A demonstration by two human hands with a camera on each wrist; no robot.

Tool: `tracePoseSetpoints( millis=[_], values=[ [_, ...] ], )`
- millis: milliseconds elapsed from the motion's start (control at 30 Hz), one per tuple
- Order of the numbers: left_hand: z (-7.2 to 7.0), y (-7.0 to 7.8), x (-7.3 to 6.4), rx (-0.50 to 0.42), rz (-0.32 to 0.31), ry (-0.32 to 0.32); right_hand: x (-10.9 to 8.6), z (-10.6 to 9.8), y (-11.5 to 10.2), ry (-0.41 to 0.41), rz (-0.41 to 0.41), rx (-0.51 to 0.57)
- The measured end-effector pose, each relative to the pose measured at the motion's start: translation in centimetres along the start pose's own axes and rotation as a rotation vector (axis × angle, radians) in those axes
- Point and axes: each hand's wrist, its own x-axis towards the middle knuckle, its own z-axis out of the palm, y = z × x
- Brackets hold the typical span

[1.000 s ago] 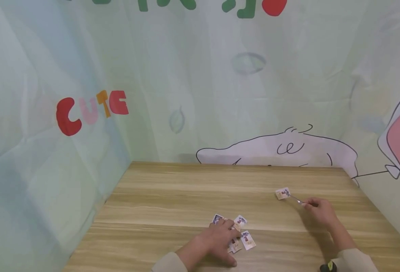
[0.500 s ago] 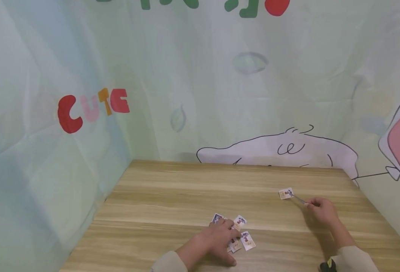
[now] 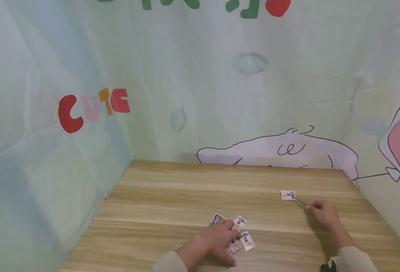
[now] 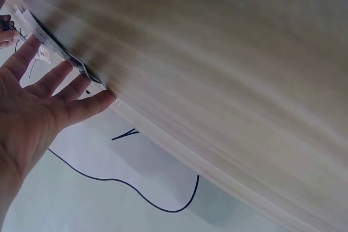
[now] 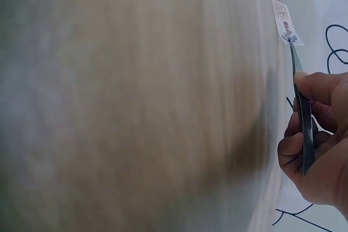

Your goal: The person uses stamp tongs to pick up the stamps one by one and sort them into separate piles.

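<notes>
My right hand (image 3: 324, 215) pinches a pair of metal tweezers (image 5: 308, 139) between thumb and fingers. At the tweezers' tips is a small printed picture card (image 3: 287, 195), held by one end close over the table. Nearer to me, my left hand (image 3: 220, 238) rests on a loose group of similar cards, its fingers spread and nearly straight in the left wrist view. Around its fingers show a card at the right (image 3: 248, 241), one behind (image 3: 240, 221) and a dark-edged one (image 3: 217, 218). The palm and fingers hide part of the group.
The wood-grain table (image 3: 159, 196) ends at a printed cloth backdrop (image 3: 186, 75) behind, with further cloth along the left and right sides. A dark band with a yellow mark (image 3: 328, 266) sits at the right sleeve.
The right hand has shifted slightly right with the tweezers, and the card at their tips has moved right and turned to lie squarer in view. The left hand and its cards have stayed put.
</notes>
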Motion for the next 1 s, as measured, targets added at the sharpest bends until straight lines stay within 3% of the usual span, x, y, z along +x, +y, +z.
tracePoseSetpoints(
  millis=[233,433,667,900,1000],
  values=[
    [0.0,0.0,0.0,-0.001,0.004,0.000,-0.3,-0.1,-0.3,0.026,-0.024,-0.048],
    [0.0,0.0,0.1,0.005,0.007,0.003,-0.3,-0.3,-0.4,0.031,0.067,-0.029],
    [0.0,0.0,0.1,0.013,0.012,0.004,-0.3,-0.2,0.0,0.039,0.091,-0.009],
    [0.0,0.1,0.1,0.006,0.003,0.001,-1.2,-0.1,-1.0,0.112,0.004,0.005],
    [0.1,0.1,0.1,-0.005,-0.001,-0.006,-1.7,-0.1,-1.9,0.089,0.021,0.064]
  ],
)
